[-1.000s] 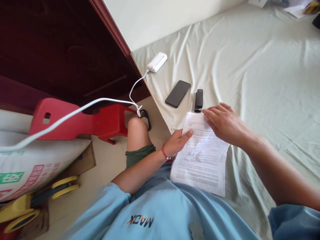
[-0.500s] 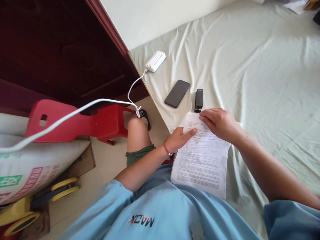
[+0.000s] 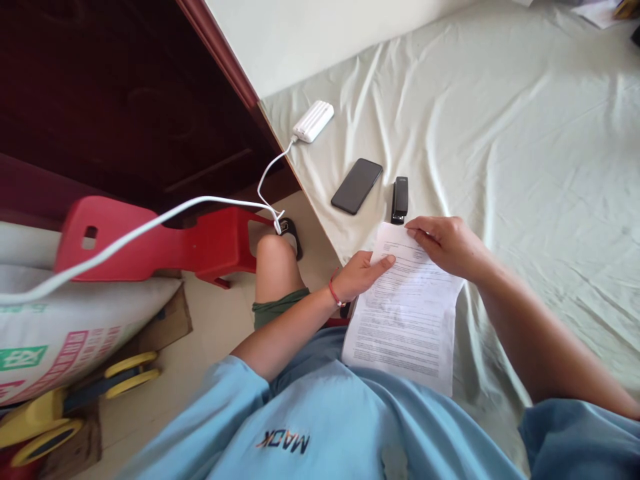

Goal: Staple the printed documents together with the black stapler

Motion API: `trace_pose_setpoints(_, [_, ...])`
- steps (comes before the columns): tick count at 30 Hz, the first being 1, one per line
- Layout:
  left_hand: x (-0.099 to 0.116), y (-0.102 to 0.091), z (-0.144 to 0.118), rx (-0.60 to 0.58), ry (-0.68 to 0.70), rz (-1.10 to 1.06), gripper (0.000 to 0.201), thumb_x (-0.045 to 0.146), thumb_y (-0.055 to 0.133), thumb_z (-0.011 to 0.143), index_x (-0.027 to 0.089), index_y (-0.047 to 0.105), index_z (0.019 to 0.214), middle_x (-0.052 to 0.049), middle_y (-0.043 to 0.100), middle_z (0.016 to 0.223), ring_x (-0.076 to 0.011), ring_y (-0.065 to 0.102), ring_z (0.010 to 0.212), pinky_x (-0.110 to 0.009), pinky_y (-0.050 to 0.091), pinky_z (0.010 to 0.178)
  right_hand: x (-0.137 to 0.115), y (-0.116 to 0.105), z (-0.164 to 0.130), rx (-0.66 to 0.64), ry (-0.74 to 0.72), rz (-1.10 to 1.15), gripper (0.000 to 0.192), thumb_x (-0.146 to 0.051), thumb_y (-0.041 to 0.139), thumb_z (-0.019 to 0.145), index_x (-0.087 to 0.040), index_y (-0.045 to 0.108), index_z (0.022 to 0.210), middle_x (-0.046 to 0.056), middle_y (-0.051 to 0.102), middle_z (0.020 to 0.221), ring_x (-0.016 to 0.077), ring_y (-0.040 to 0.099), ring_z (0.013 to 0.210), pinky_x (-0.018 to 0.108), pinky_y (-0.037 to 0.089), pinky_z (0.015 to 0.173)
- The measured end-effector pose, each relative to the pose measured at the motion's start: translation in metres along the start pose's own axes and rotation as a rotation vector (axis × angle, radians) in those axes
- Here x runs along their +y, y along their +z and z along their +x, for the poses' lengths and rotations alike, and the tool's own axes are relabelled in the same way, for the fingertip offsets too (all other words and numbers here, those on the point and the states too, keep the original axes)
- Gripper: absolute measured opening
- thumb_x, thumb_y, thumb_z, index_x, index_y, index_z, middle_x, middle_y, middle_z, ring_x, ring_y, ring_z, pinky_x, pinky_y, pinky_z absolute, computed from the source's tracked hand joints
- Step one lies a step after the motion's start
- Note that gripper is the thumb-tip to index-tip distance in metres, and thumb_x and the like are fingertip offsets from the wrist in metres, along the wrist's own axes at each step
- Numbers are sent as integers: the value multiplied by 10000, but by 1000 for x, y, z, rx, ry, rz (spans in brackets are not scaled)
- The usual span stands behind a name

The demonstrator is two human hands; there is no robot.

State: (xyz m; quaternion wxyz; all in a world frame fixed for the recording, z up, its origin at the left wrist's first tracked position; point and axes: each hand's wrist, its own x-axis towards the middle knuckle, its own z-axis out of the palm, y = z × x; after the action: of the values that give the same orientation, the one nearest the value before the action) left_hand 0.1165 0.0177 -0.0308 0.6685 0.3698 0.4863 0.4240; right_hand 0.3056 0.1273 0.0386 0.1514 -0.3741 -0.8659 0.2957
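Both my hands on the printed sheet at the bed's edge, stapler just past it.

The paper (image 3: 405, 313) lies lengthwise away from me, near end over my lap, far end on the bed (image 3: 525, 133). My left hand (image 3: 361, 275) pinches its left edge; my right hand (image 3: 447, 243), fingers curled, presses the far corner. The black stapler (image 3: 399, 199) lies just beyond that corner, long axis pointing away, nearer my right hand. Left of it a phone (image 3: 357, 186), farther off a power bank (image 3: 313, 121). Nothing lies between.
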Motion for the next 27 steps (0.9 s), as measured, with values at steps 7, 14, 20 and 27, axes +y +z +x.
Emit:
trace_pose_setpoints(7, [5, -10, 5, 32, 88, -70, 645, 709, 803, 813, 112, 817, 1056, -114, 828, 985, -260, 772, 891, -375, 600, 817, 33, -16, -22, 332, 51, 31, 366, -478, 608, 1014, -242, 724, 1267, 146, 747, 1304, 313, 693, 1158, 439, 565, 900])
trace_pose_setpoints(14, [19, -17, 13, 71, 169, -296, 486, 595, 889, 781, 169, 836, 1008, -102, 838, 1069, -314, 781, 1083, -453, 588, 1027, 71, 22, -86, 216, 380, 1002, 668, -729, 785, 811, -256, 737, 1279, 158, 801, 1194, 375, 765, 1102, 498, 631, 888])
trace_pose_setpoints(20, [19, -11, 23, 129, 151, -397, 423, 507, 912, 769, 176, 831, 1018, -102, 841, 1035, -349, 757, 1176, -482, 562, 1082, 49, 44, -95, 172, 679, 1207, 514, -509, 976, 672, -233, 803, 1070, 90, 843, 1019, 355, 811, 961, 538, 682, 894])
trace_pose_setpoints(27, [16, -15, 25, 205, 158, -393, 429, 533, 887, 781, 148, 799, 950, -104, 830, 980, -331, 753, 1146, -447, 557, 1041, 30, 49, -86, 256, 775, 1216, 449, -450, 1000, 640, -212, 815, 973, 90, 847, 976, 347, 821, 900, 516, 707, 861])
